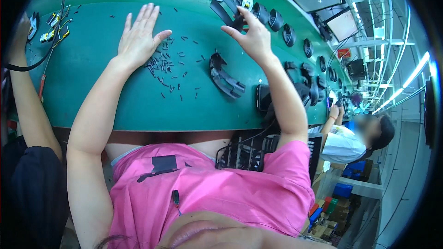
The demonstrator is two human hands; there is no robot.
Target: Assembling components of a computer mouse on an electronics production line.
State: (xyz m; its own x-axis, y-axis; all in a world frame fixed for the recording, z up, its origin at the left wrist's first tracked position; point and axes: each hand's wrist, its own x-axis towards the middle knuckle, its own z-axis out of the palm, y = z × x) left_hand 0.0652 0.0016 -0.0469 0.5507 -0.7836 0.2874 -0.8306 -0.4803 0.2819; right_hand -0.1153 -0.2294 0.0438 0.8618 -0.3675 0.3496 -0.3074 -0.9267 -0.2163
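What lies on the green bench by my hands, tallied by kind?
Dark curved plastic pieces: 2, one lying flat, one at the right hand
Scatter of small dark screws: 1, by the left hand
Total: 3

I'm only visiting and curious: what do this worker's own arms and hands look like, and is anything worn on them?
Both arms are bare from the short pink sleeves of a T-shirt downward. The left hand and right hand wear no gloves, and no rings, watch or wristband show.
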